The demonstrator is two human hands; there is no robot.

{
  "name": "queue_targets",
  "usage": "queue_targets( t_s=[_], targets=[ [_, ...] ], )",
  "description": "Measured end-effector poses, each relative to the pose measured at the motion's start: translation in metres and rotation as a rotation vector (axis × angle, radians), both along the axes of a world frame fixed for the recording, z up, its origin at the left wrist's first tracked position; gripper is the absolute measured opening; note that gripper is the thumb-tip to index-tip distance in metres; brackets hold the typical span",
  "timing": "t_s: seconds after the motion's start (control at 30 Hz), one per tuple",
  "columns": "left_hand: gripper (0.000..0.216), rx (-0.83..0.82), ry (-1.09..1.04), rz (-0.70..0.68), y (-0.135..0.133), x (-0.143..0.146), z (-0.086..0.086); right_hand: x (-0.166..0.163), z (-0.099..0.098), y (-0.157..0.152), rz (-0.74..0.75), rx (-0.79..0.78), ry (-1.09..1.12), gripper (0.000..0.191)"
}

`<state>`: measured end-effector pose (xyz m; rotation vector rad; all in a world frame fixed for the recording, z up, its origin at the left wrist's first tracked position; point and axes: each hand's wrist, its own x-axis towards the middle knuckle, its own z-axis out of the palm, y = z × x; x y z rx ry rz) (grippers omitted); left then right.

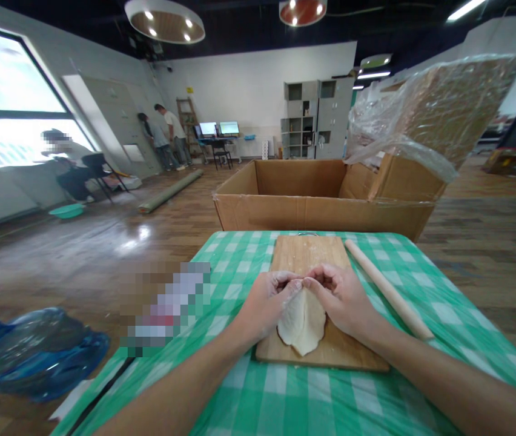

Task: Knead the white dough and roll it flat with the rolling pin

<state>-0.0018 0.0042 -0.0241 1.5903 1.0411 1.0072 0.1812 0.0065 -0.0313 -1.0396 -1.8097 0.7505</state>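
A piece of pale dough (302, 324), folded with a seam down its middle, lies over the wooden cutting board (310, 249). My left hand (272, 298) pinches the dough's far end from the left, thumb and fingers closed on it. From the right, my right hand (337, 293) pinches the same end, its fingertips meeting those of the left. White flour dusts the fingers of both hands. To the right of the board a wooden rolling pin (387, 287) rests at a slant on the green checked tablecloth (240, 257).
A blurred-out flat object (171, 306) with a black cable lies at the table's left edge. On the floor at left is a large blue water bottle (35, 351). An open cardboard box (303, 209) stands just beyond the table. Several people are farther back.
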Motion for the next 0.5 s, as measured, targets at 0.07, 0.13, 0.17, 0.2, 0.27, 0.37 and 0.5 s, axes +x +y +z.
queue_targets(
  t_s=[0.07,0.13,0.17,0.2,0.27,0.37,0.5],
  targets=[
    [0.028,-0.057,-0.059,-0.005,0.0018,-0.0005,-0.0005,0.0001,-0.0001,-0.0009,-0.004,0.043,-0.001,0.019],
    [0.028,-0.081,-0.079,0.03,0.0034,-0.0009,-0.0015,0.0002,-0.0011,-0.0003,-0.005,0.037,0.024,0.018],
    [0.027,-0.082,-0.078,0.053,0.0039,-0.001,-0.002,0.0002,-0.0019,0.0005,0.0,0.009,0.052,0.019],
    [0.026,-0.077,-0.076,0.074,0.0043,-0.001,-0.0025,0.0003,-0.0027,0.0017,0.01,-0.031,0.08,0.02],
    [0.022,-0.064,-0.077,0.092,0.0041,-0.0008,-0.0027,0.0006,-0.0044,0.0045,0.029,-0.113,0.107,0.027],
    [0.019,-0.053,-0.086,0.08,0.0026,-0.0007,-0.0017,0.0013,-0.0057,0.0078,0.022,-0.131,0.031,0.043],
    [0.023,-0.038,-0.078,0.069,0.001,-0.0014,-0.0009,0.0016,-0.0042,0.0066,0.001,-0.046,-0.108,0.04]
  ],
)
